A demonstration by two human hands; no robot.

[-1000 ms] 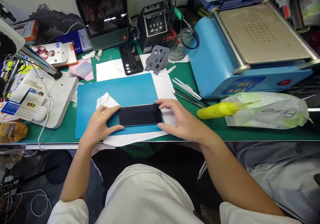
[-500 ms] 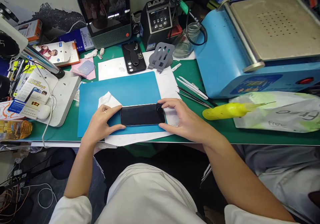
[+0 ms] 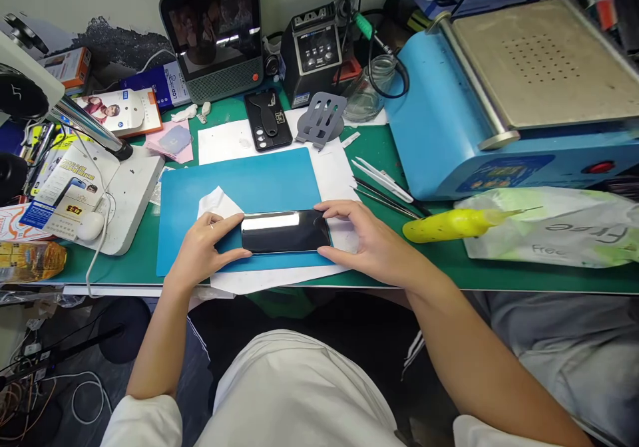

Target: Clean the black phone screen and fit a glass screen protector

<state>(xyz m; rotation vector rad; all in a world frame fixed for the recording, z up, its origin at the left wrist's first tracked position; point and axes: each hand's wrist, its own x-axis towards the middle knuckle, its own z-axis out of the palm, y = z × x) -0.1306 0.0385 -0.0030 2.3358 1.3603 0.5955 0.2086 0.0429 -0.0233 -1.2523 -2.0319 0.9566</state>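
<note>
A black smartphone (image 3: 285, 233) is held sideways, screen up, over the blue mat (image 3: 249, 174). My left hand (image 3: 204, 246) grips its left end between thumb and fingers. At the other end my right hand (image 3: 360, 234) pinches the corners the same way. A bright white reflection lies along the upper part of the screen. Beside my left hand, a crumpled white wipe (image 3: 217, 201) rests on the mat. White paper (image 3: 332, 167) shows from under the mat and behind my right fingertips.
Right of the mat lie tweezers (image 3: 382, 179), a yellow bottle with a needle tip (image 3: 444, 226) and a tissue pack (image 3: 549, 227). A blue heating-plate machine (image 3: 439, 101) fills the back right. Behind the mat are a black phone case (image 3: 268, 120) and a grey stand (image 3: 322, 118).
The phone has tilted slightly, and a white reflection now crosses its screen. Both hands keep their hold on its ends. The whole view has shifted a little.
</note>
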